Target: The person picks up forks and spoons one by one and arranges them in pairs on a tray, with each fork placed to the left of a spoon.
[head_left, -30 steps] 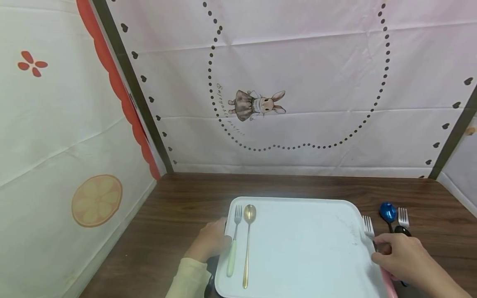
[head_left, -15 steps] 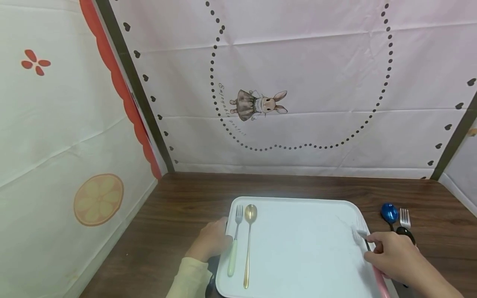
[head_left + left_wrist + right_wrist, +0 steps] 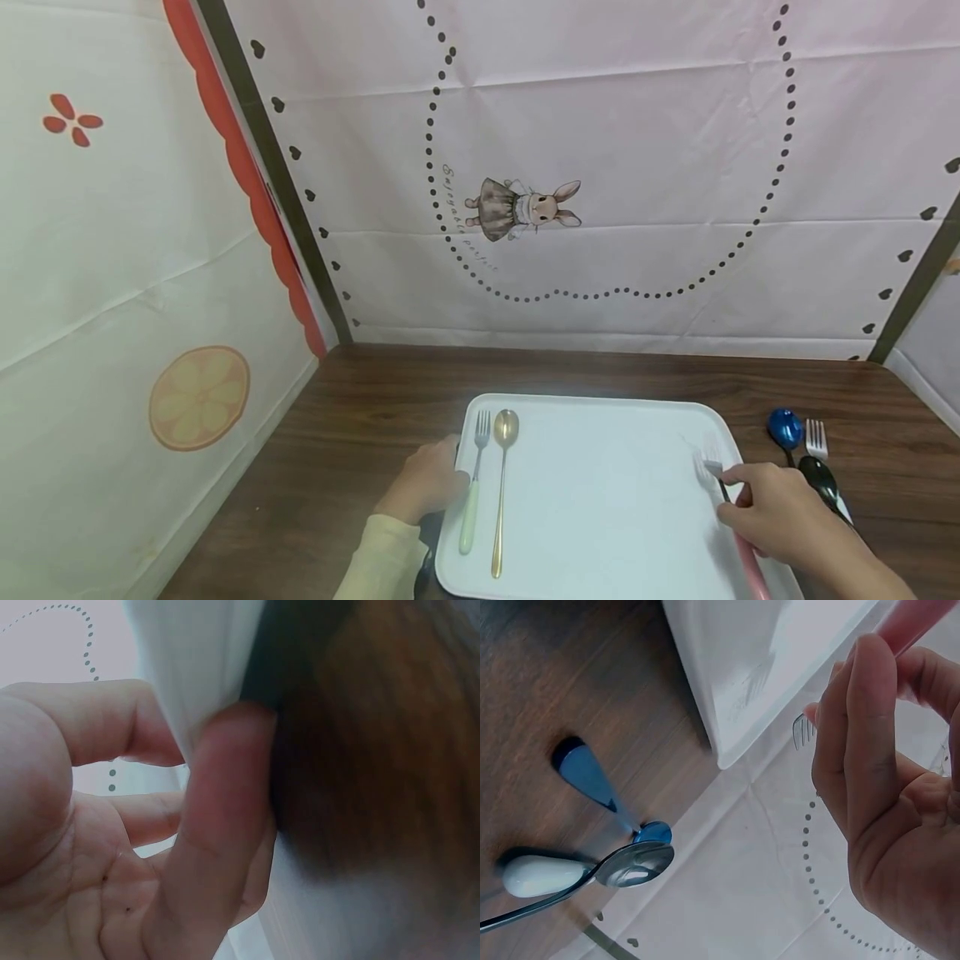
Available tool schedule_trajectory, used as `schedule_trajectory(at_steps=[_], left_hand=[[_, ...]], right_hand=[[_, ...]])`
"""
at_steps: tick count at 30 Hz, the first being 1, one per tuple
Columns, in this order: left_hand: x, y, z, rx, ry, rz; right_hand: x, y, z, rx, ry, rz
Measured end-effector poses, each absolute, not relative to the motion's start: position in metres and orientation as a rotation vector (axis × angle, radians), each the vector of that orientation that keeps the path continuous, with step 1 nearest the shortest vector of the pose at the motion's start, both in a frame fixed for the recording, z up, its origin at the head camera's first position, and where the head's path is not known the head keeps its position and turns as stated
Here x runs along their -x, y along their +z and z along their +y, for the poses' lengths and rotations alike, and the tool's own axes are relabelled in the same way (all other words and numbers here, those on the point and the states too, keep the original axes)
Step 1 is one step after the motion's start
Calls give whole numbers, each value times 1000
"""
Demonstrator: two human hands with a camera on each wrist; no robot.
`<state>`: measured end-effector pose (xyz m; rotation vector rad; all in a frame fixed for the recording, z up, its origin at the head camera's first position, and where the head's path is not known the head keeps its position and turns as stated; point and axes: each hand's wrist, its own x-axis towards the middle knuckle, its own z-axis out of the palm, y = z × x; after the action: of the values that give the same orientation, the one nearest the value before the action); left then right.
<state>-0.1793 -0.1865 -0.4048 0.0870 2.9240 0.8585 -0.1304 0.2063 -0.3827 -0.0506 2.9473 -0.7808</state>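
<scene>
My left hand [image 3: 423,483] grips the left rim of a white rectangular tray [image 3: 600,500], thumb and fingers pinching its edge in the left wrist view. On the tray's left side lie a fork with a pale green handle [image 3: 469,512] and, beside it, a long gold spoon [image 3: 498,508]. My right hand [image 3: 776,510] pinches a fork with a pink handle [image 3: 752,568] over the tray's right side, tines pointing to the far side. In the right wrist view that fork's tines [image 3: 804,733] show past my curled fingers, which hide its middle.
On the brown wooden table [image 3: 390,392], right of the tray, lie a blue spoon [image 3: 785,428], a silver fork [image 3: 816,439] and a black spoon [image 3: 819,479], close together. The right wrist view shows a white handle [image 3: 546,875] there. Printed cloth walls [image 3: 622,167] enclose the table.
My right hand has carried the pink-handled fork leftward, from the tray's right edge to over its surface. The black spoon is more exposed now. My left hand keeps its place.
</scene>
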Motion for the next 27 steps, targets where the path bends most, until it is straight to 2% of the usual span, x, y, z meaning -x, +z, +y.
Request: schedule_trajectory(at_steps=[27], left_hand=[[179,-403,-187,-97,880,2913]], right_hand=[[135,-385,178,26,-765,2896]])
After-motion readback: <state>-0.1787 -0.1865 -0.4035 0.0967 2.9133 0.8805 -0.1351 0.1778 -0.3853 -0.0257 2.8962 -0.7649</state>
